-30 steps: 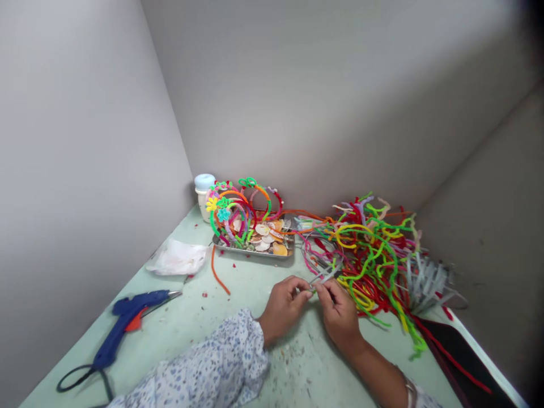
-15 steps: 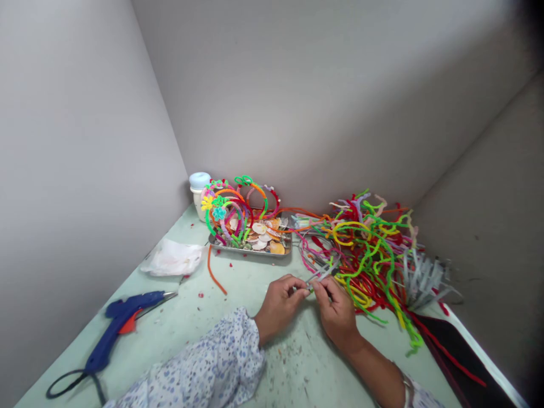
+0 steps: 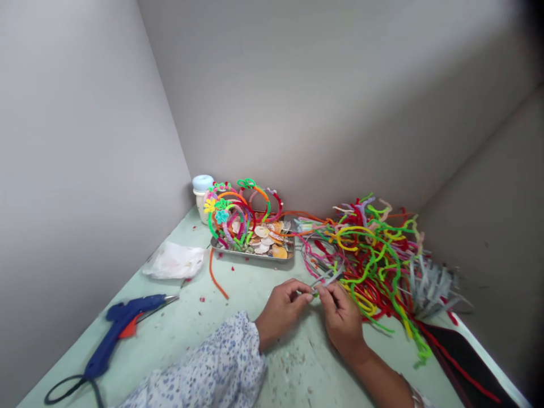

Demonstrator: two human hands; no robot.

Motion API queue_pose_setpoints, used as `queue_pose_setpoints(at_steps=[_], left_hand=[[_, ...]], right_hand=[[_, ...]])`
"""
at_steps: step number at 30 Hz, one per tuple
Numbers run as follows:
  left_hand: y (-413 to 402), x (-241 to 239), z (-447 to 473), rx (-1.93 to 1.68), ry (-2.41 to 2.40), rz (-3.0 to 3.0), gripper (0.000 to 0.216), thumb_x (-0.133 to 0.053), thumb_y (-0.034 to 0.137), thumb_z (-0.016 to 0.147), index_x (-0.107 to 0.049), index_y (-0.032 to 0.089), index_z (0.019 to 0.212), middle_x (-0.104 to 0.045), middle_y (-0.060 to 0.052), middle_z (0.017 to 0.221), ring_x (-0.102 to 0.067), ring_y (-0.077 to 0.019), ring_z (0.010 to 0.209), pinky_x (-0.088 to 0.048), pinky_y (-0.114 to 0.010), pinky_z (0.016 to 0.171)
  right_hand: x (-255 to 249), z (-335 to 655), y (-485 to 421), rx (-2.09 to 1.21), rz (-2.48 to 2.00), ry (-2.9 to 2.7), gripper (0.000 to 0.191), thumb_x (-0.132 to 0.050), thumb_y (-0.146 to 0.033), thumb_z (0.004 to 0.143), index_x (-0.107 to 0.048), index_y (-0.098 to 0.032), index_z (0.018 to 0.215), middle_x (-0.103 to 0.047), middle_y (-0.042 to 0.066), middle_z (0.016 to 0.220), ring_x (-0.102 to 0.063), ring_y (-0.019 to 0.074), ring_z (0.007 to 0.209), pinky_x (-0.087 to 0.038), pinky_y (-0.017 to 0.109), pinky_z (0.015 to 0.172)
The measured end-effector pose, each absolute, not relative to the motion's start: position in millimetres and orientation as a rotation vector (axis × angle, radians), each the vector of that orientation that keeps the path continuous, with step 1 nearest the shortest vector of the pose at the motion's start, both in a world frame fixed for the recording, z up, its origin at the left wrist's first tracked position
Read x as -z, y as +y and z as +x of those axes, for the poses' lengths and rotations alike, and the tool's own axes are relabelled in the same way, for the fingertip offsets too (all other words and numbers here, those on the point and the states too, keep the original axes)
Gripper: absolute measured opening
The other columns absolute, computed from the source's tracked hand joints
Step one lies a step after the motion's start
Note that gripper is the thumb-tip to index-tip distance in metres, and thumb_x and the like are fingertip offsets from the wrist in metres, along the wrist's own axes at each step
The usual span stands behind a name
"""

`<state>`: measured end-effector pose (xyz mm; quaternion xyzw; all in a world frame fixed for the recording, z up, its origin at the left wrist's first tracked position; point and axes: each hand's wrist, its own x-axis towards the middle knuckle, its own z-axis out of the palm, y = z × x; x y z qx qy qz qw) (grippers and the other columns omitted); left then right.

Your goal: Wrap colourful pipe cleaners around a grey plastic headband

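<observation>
Centrally, my left hand (image 3: 283, 310) and right hand (image 3: 343, 322) pinch a grey strip-like piece (image 3: 333, 277) between their fingertips, above the pale green table (image 3: 187, 317) and beside the tangled pipe cleaners (image 3: 380, 258). Beyond lies a metal tray (image 3: 278, 258) bearing shells (image 3: 267, 241) and colourful hoops (image 3: 221, 216); leftward, a blue glue gun (image 3: 111, 337) rests.

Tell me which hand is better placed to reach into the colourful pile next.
Probably the right hand: it is beside the colourful pile, while the left hand is farther away. Both appear to pinch grey strips.
</observation>
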<state>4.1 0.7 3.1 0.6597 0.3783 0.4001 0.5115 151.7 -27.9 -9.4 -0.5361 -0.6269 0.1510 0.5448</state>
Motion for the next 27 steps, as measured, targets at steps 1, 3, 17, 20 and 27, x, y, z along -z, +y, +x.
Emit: queue_pose_setpoints(at_steps=[1,3,17,20,27], left_hand=[[1.0,-2.7,4.0,-0.958,0.907,1.586,0.019,-0.057,0.031,0.083,-0.067,0.015,0.089,-0.057,-0.001,0.075,-0.045,-0.0103,0.064,-0.036,-0.022,0.062],[1.4,-2.2,3.7,-0.952,0.910,1.591,0.020,-0.056,0.031,0.084,-0.067,0.015,0.088,-0.056,-0.001,0.074,-0.045,-0.0103,0.063,-0.036,-0.022,0.061],[1.8,-5.2,1.9,-0.979,0.895,1.689,0.021,-0.052,0.029,0.085,-0.068,0.014,0.081,-0.059,-0.003,0.077,-0.052,-0.0145,0.075,-0.040,-0.023,0.071],[1.9,-6.0,2.0,-0.977,0.887,1.699,0.021,-0.052,0.029,0.085,-0.067,0.015,0.081,-0.058,-0.002,0.076,-0.052,-0.0142,0.075,-0.040,-0.023,0.071],[2.1,0.5,4.1,-0.964,0.916,1.586,0.019,-0.056,0.031,0.083,-0.067,0.016,0.085,-0.057,-0.001,0.072,-0.048,-0.0122,0.068,-0.039,-0.022,0.064]], right_hand=[[9.8,151.8,-27.9,-0.362,-1.269,-1.481,0.019,-0.049,-0.027,0.090,-0.052,-0.020,0.073,-0.048,-0.001,0.068,-0.046,0.0148,0.063,-0.037,0.027,0.061],[10.4,152.1,-28.2,-0.372,-1.268,-1.480,0.019,-0.049,-0.028,0.090,-0.053,-0.020,0.073,-0.048,-0.001,0.068,-0.046,0.0151,0.063,-0.037,0.027,0.061],[11.1,152.9,-29.5,-0.366,-1.274,-1.538,0.023,-0.047,-0.029,0.091,-0.050,-0.021,0.070,-0.046,-0.001,0.064,-0.044,0.0154,0.061,-0.036,0.027,0.058],[9.9,152.5,-29.9,-0.350,-1.277,-1.538,0.023,-0.047,-0.029,0.091,-0.051,-0.021,0.070,-0.046,-0.001,0.064,-0.044,0.0152,0.060,-0.036,0.027,0.058],[8.6,152.2,-29.6,-0.341,-1.287,-1.484,0.021,-0.049,-0.028,0.090,-0.052,-0.021,0.070,-0.048,-0.002,0.065,-0.046,0.0152,0.061,-0.037,0.027,0.059]])
